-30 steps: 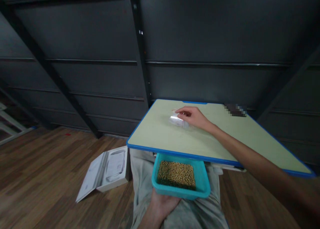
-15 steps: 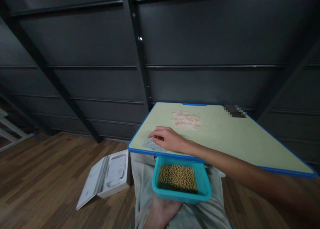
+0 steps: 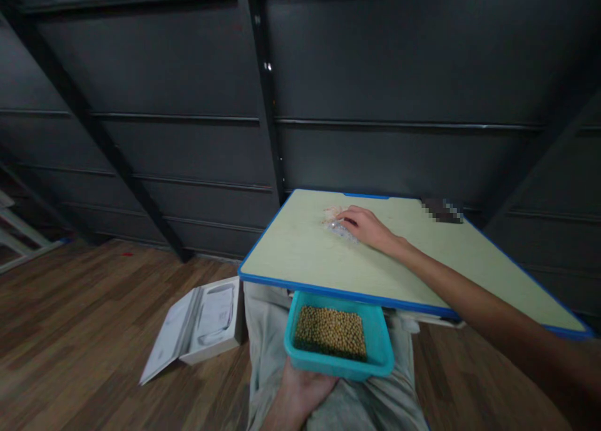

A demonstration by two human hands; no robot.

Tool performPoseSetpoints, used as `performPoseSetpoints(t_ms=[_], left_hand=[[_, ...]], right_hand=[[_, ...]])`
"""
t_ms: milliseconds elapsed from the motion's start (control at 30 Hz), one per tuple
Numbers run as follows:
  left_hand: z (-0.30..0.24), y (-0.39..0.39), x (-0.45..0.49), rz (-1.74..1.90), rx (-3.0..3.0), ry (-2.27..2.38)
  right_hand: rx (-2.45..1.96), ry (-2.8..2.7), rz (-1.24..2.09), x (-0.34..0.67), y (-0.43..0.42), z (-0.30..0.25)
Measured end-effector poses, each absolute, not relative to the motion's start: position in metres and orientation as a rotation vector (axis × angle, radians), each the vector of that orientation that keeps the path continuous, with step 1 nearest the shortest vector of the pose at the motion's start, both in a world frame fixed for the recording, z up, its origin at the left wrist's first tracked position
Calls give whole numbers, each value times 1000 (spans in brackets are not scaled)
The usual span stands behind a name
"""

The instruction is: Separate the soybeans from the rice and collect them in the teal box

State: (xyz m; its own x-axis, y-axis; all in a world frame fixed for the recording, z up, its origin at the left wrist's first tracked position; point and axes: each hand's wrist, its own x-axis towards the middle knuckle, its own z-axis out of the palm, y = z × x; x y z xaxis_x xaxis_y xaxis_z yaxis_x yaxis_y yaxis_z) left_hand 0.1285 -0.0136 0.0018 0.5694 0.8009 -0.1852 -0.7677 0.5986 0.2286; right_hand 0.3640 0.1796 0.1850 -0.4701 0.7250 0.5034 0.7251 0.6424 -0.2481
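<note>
My left hand [image 3: 304, 386] supports a teal plastic tub [image 3: 381, 343] from beneath, over my lap. Round tan beans [image 3: 331, 332], seemingly soybeans, cover most of its bottom. Over the table [image 3: 282, 249], my right hand [image 3: 369, 226] has its fingers closed on a crumpled clear plastic bag [image 3: 339, 227]. The bag covers much of a patch of pale pinkish bits [image 3: 331, 212], whose far edge still shows.
An opened white box [image 3: 211, 321] lies on the wooden floor [image 3: 94, 331] to the left. A dark blurred object [image 3: 442, 210] sits at the table's far right corner. Behind the table rises a dark panelled wall [image 3: 399, 74].
My right hand has moved right and away from me, bringing the clear bag from the table's near left edge onto the pale bits. The left hand still holds the tub.
</note>
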Motion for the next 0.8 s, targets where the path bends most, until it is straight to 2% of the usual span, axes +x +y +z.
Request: performPoseSetpoints(t_ms=[800], left_hand=[[22, -13, 124, 918, 129, 486]], right_hand=[[-1286, -2099, -169, 394, 170, 199]])
